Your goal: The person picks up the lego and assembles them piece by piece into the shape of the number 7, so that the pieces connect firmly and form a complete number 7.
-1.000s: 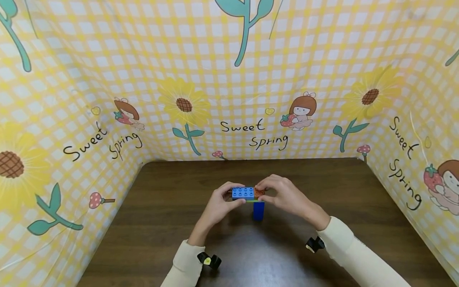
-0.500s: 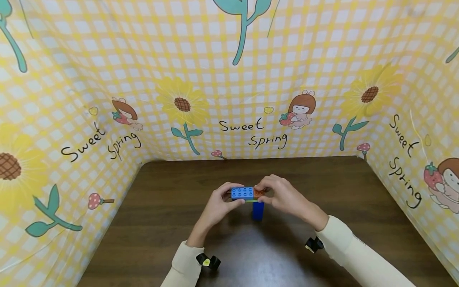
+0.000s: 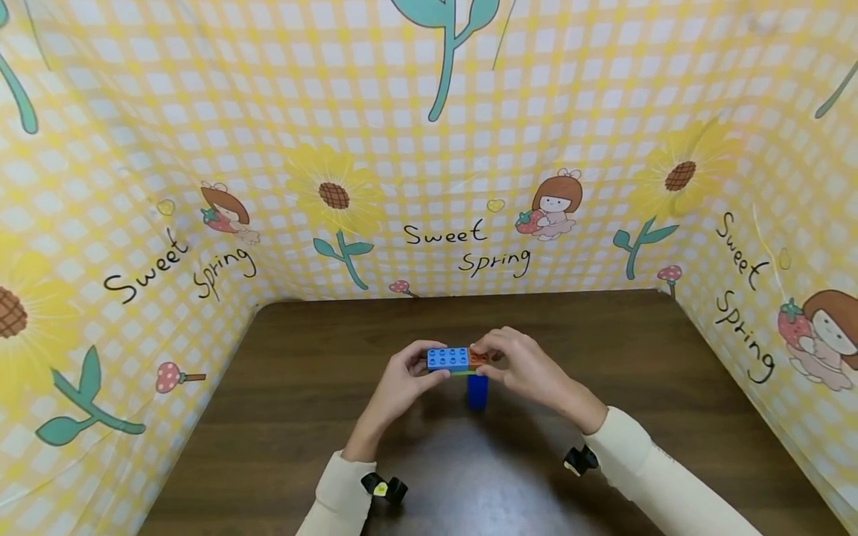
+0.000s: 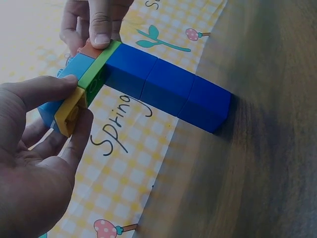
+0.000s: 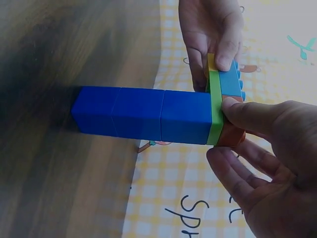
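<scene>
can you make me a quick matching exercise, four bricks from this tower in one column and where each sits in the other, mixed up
Things:
1. dark blue column
2. green plate
3. light blue brick
4. orange brick

Places:
A. top layer, under the right hand
B. thin layer right on top of the column
C. stands on the table, carrying everything else
D. top layer, on the left hand side

Pairs: 1-C, 2-B, 3-D, 4-A

A dark wooden table point(image 3: 302, 417) bears an upright blue brick column point(image 3: 477, 391).
</scene>
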Tool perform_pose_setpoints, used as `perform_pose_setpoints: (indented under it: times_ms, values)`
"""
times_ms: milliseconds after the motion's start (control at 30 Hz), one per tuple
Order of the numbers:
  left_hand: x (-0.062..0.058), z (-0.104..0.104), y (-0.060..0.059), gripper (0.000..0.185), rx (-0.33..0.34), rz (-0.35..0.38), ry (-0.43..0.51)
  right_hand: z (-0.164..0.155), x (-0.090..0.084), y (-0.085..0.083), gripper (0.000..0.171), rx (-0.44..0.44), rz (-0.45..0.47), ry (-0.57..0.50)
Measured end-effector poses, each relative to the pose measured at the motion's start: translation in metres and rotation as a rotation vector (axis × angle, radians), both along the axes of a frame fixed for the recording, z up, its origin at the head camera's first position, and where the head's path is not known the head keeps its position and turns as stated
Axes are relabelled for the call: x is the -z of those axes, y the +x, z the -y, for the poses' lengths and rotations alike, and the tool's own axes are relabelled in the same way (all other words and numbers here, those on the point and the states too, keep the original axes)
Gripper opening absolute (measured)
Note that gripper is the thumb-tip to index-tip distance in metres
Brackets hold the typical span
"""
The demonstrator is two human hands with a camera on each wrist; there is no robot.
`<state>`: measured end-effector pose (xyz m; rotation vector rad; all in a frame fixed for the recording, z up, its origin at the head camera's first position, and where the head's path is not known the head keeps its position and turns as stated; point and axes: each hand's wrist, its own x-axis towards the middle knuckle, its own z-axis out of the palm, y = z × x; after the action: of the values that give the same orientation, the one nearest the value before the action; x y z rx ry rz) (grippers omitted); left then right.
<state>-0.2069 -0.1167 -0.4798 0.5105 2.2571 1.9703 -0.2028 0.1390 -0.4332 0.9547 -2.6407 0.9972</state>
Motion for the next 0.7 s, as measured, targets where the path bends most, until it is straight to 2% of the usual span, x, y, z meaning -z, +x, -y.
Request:
perform_pose_setpoints:
  times_ms: [167,300,400,533,700]
  values:
    - [-0.001,0.001,-0.001,0.039,-0.005,0.006,-0.014,-0.002,0.006,0.005,0.05,0.006,0.191,-0.047]
    - [-0.001,0.001,-0.001,0.04,-0.017,0.01,-0.017,-0.004,0.02,0.008,0.066,0.041,0.304,-0.082]
    - [0.0,0.001,-0.001,0.04,-0.019,0.007,-0.025,-0.007,0.039,0.009,0.065,0.065,0.339,-0.111]
    - [0.002,0.001,-0.001,0.04,-0.014,-0.003,-0.035,-0.009,0.064,0.011,0.061,0.049,0.389,-0.154]
    - [0.005,0.002,0.001,0.043,0.012,-0.012,-0.015,-0.006,0.084,0.013,0.051,0.065,0.422,-0.184]
